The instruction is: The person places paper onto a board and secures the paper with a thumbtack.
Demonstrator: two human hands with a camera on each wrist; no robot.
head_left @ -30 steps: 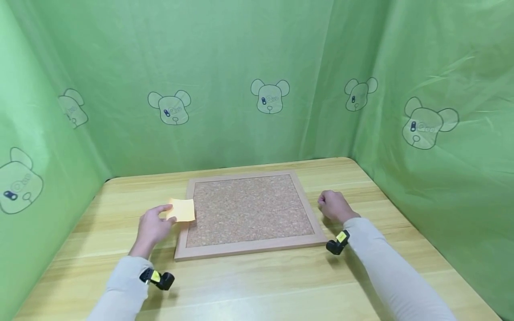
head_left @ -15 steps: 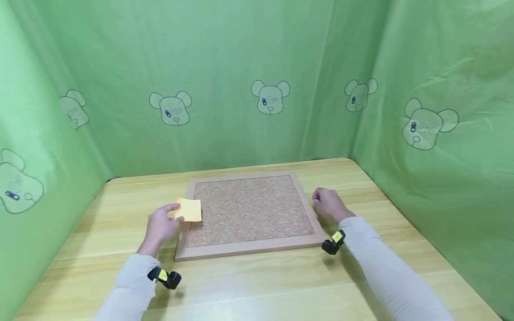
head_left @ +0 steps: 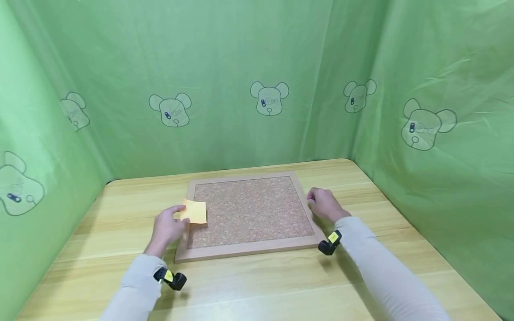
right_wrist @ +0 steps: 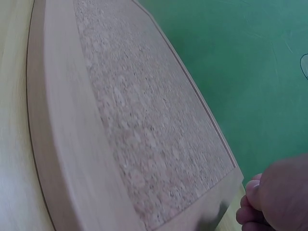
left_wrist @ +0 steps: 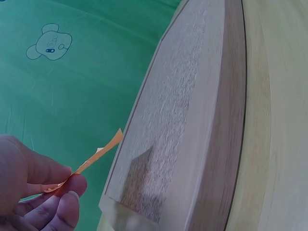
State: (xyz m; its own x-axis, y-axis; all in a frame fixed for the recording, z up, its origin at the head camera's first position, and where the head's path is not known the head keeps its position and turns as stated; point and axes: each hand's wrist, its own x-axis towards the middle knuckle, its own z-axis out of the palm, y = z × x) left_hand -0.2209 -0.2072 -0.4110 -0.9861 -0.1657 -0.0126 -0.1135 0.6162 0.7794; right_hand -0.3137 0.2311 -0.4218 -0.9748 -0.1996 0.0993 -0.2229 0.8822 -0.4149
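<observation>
My left hand (head_left: 166, 228) pinches a light orange sticky note (head_left: 195, 212) by its left edge, between thumb and fingers. The note hovers over the left frame of a wood-framed cork board (head_left: 253, 209), apart from the surface. In the left wrist view the sticky note (left_wrist: 98, 153) appears nearly edge-on and slightly bent, its shadow falling on the cork. Beside the board's right edge is my right hand (head_left: 324, 204), fingers curled. The right wrist view shows its thumb pressed against the curled fingers (right_wrist: 245, 215); nothing shows between them, though the inside of the grip is hidden.
The cork board lies flat on a light wooden table (head_left: 249, 285). Green curtains (head_left: 225, 133) printed with bear heads surround the table at the back and both sides. A small black camera sits on each wrist, over pale sleeves (head_left: 381, 263).
My left hand has carried the sticky note rightward, from the board's left edge to over its left part. My right hand has shifted left, closer to the board's right frame.
</observation>
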